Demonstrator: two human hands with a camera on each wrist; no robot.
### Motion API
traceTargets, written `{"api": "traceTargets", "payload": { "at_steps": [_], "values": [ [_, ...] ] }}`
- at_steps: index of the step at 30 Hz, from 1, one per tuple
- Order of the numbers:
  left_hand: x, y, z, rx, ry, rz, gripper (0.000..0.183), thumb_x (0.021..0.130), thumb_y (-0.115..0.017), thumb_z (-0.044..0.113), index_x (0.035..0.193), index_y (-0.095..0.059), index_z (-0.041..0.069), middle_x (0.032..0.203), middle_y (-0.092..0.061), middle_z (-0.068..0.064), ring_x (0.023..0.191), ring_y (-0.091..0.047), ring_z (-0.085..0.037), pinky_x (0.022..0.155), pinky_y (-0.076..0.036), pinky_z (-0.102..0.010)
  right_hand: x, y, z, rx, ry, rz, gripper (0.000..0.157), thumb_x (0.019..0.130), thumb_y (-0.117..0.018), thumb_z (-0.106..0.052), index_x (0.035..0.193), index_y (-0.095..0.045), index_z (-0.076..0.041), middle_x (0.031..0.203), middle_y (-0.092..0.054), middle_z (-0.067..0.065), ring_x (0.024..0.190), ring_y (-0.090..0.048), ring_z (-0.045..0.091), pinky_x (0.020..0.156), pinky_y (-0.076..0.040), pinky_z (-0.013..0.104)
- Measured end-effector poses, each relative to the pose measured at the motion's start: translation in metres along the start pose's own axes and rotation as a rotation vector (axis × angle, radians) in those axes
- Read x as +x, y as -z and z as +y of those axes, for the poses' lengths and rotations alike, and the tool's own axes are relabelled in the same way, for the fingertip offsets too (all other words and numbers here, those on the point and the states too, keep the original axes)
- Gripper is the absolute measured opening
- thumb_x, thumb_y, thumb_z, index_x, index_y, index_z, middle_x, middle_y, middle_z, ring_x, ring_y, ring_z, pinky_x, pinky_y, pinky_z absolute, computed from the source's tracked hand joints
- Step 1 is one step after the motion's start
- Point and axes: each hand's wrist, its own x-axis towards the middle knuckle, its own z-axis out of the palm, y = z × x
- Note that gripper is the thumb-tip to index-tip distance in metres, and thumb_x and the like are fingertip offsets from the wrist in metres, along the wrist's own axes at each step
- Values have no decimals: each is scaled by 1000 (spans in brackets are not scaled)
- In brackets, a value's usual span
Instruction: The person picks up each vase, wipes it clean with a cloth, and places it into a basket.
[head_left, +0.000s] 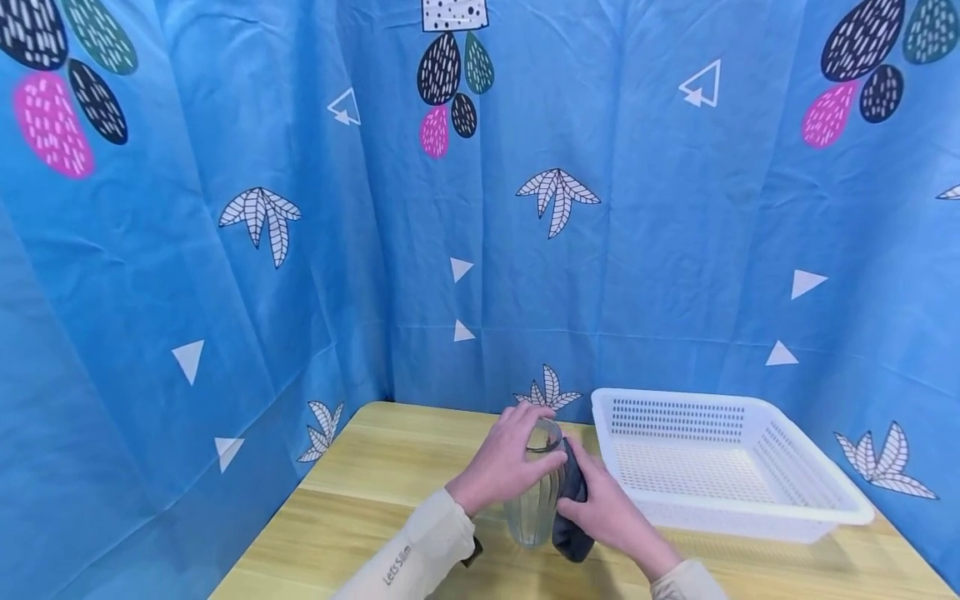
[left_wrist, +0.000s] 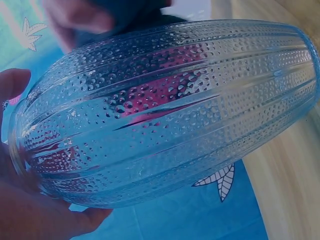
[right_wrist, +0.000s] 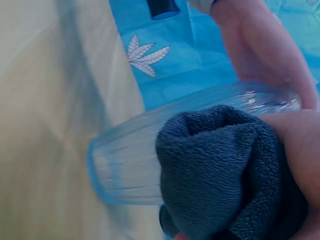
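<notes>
A clear ribbed glass vase (head_left: 531,508) with a bumpy texture stands over the wooden table, its rim uppermost. My left hand (head_left: 510,458) grips it around the neck, thumb on the near side and fingers behind. In the left wrist view the glass vase (left_wrist: 165,120) fills most of the picture, with the left hand (left_wrist: 30,200) at its rim. My right hand (head_left: 603,504) holds a folded dark grey cloth (right_wrist: 215,170) against the vase's right side. The cloth hides part of the glass in the right wrist view.
A white perforated plastic basket (head_left: 735,508) sits on the right of the wooden table (head_left: 405,442). Blue patterned curtain (head_left: 495,275) hangs behind and along the left side. A small dark object (head_left: 472,552) shows by the left sleeve.
</notes>
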Motion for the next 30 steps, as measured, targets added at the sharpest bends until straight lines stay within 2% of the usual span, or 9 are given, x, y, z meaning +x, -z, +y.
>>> {"api": "traceTargets", "payload": {
  "at_steps": [5, 7, 9, 14, 18, 21, 24, 27, 30],
  "values": [
    [0, 2, -1, 4, -13, 1, 57, 95, -64, 48, 142, -50, 20, 136, -54, 6, 129, -47, -18, 109, -41, -43, -2, -14, 16, 33, 41, -141, 94, 74, -78, -12, 155, -32, -4, 118, -63, 14, 97, -60, 22, 81, -49, 37],
    [0, 2, -1, 7, -15, 1, 56, 94, -64, 46, 142, -50, 20, 136, -54, 6, 129, -48, -17, 109, -41, -43, -3, -17, 20, 26, 47, -176, 91, 74, -76, -11, 154, -33, -2, 121, -64, 15, 101, -61, 23, 83, -49, 37],
    [-1, 2, -1, 10, -15, 3, 56, 94, -64, 44, 142, -49, 20, 136, -54, 6, 128, -48, -17, 108, -41, -43, -4, -18, 23, 14, 20, -171, 90, 73, -74, -10, 153, -34, 1, 127, -63, 19, 106, -61, 26, 84, -49, 38],
    [-2, 3, 3, -13, 36, -12, 63, 94, -63, 43, 149, -42, 21, 139, -47, 2, 125, -49, -16, 106, -45, -41, -1, -10, 20, 28, -97, -86, 81, 76, -72, -6, 150, -41, 3, 135, -59, 26, 113, -62, 31, 86, -52, 43],
    [-4, 4, 7, -24, 103, -21, 70, 93, -64, 45, 153, -34, 23, 133, -41, -2, 113, -50, -16, 96, -50, -37, 1, 2, 8, 52, -116, -19, 78, 78, -72, -5, 151, -44, -3, 139, -57, 25, 114, -61, 30, 88, -51, 44],
    [-4, 4, 7, -9, 103, -17, 70, 93, -65, 45, 153, -35, 21, 130, -42, -2, 112, -50, -16, 95, -50, -36, 2, 12, -4, 59, -74, 46, 79, 79, -70, -3, 153, -44, -11, 139, -57, 25, 104, -62, 26, 81, -51, 39],
    [-3, 4, 5, -16, 83, -18, 68, 93, -67, 43, 150, -38, 20, 132, -42, -1, 118, -49, -16, 100, -49, -39, 3, 24, -15, 83, -18, 117, 81, 80, -68, -1, 154, -42, -18, 139, -57, 25, 93, -60, 24, 74, -49, 35],
    [-3, 3, 4, -21, 63, -18, 67, 92, -68, 42, 148, -40, 19, 133, -42, -2, 120, -48, -16, 103, -47, -40, 3, 32, -21, 104, 61, 195, 82, 80, -66, 1, 155, -41, -23, 144, -53, 23, 96, -58, 27, 74, -48, 34],
    [-2, 2, 2, -18, 54, -15, 66, 92, -68, 41, 147, -41, 18, 131, -43, -3, 117, -48, -16, 101, -48, -38, 5, 32, -21, 145, 119, 216, 83, 80, -65, 2, 155, -41, -25, 151, -47, 20, 102, -57, 29, 77, -47, 33]
  ]
}}
